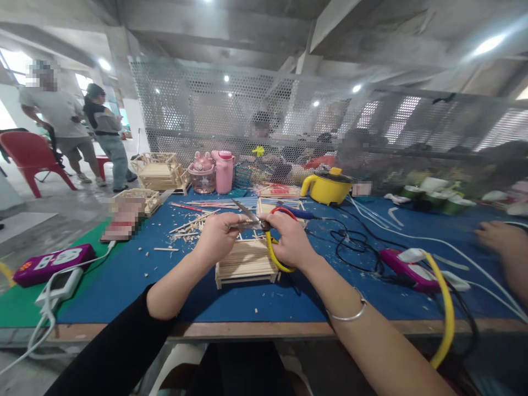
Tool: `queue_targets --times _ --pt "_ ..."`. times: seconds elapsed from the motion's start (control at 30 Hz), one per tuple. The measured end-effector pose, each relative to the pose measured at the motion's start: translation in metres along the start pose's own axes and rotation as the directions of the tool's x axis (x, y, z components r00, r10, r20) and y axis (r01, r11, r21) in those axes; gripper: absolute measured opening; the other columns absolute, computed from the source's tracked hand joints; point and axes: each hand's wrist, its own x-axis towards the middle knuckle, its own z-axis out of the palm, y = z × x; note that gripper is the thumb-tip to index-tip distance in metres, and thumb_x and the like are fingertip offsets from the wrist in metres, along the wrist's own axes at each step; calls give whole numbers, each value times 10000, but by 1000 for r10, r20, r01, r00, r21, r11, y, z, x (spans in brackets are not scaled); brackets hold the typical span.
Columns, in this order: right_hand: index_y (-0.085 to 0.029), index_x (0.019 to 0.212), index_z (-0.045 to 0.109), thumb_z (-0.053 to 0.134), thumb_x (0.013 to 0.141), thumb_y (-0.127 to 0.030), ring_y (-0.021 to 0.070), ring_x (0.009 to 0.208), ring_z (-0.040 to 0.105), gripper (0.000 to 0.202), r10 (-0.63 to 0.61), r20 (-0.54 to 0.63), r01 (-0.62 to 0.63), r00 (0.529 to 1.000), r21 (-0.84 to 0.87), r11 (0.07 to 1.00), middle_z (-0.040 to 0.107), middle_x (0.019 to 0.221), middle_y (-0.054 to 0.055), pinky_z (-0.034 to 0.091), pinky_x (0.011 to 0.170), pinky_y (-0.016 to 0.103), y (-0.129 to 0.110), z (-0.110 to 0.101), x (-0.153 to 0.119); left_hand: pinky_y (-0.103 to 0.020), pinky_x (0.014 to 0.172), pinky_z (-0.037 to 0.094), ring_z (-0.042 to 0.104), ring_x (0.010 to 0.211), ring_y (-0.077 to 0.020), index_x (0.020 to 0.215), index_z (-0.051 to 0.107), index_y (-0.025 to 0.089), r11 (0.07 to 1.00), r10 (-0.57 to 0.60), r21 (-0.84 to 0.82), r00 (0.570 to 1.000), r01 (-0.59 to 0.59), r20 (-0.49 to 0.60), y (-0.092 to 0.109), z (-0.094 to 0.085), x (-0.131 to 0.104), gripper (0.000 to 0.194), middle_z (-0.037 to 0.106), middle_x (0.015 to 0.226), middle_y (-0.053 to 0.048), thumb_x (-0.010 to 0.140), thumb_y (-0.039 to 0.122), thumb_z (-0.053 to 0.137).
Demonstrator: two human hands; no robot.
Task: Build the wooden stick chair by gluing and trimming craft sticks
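Observation:
My right hand (292,240) is wrapped round the red and yellow handles of a pair of scissors (247,212). The scissors' blades are spread apart and point up and to the left. Close by the lower blade, my left hand (218,236) is closed in a pinch; what lies between its fingertips I cannot make out. Below both hands, a small slatted frame of thin wooden sticks (246,263) stands on the blue mat (198,302). Behind the scissors is another stick piece, partly covered, with a blue-handled tool (299,212) beside it.
Loose sticks and offcuts (187,228) lie left of centre. Stick models (159,173), a pink bottle (224,173) and a yellow pot (330,188) line the back. Cables run right to a purple power strip (412,269). Another person's hand (495,237) rests at far right.

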Motion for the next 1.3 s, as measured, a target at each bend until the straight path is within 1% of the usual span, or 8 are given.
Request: queue_targets --times 0.37,0.53,0.63,0.73,0.87,1.07,1.17,1.3 --pt "-156 1132 604 565 669 -133 265 935 611 465 -10 -19 9 1000 -65 998 673 1011 116 485 847 389 4 1 -3 -212 632 412 597 671 -148 796 744 187 998 -28 -49 1000 28 -8 2 1 0 299 699 694 -16 709 51 492" --pt "-147 1130 610 542 663 -114 257 947 623 473 -28 -16 27 999 -57 998 682 1040 119 491 850 370 7 1 -4 -215 616 424 594 654 -150 814 743 181 991 -78 -110 997 79 14 1 3 0 258 689 666 -13 728 92 516" --pt "-138 1121 615 523 665 -97 250 946 624 467 -40 -20 39 999 -35 999 688 1036 121 494 838 361 9 1 -4 -223 603 438 603 638 -154 799 744 181 980 -117 -158 993 119 26 0 4 1 201 702 681 -17 745 162 552" --pt "-144 1127 614 514 685 -89 209 847 630 457 -54 -18 55 998 37 998 697 969 102 503 779 324 7 5 -4 -239 623 462 616 646 -164 712 733 166 969 -143 -200 989 145 27 -3 6 3 174 703 673 -29 735 179 561" --pt "-145 1128 612 531 704 -120 167 700 593 432 -67 -27 70 997 142 987 686 898 82 492 683 285 -2 14 -4 -255 696 490 631 700 -165 693 717 156 939 -79 -331 996 91 49 -7 7 5 204 708 693 -29 711 117 517" --pt "-174 1096 608 543 677 -114 159 660 527 428 54 -189 -27 980 141 990 624 794 36 450 633 272 -1 15 -2 -228 593 461 590 593 -133 687 698 158 922 -203 -341 979 184 -21 -10 8 7 170 665 606 -2 747 293 612" --pt "-171 1093 605 541 656 -101 154 634 502 447 127 -182 -106 975 122 987 587 744 17 435 619 270 6 14 -1 -232 619 474 589 606 -125 742 708 157 881 -230 -430 973 199 -22 -11 11 7 184 669 651 -1 744 326 636" --pt "-178 1132 578 511 627 -81 164 707 547 518 232 -182 -192 955 214 958 614 852 28 459 671 280 15 15 -2 -249 638 493 597 615 -121 835 725 156 825 -274 -518 961 226 -17 -13 14 7 243 689 725 -15 724 364 666"
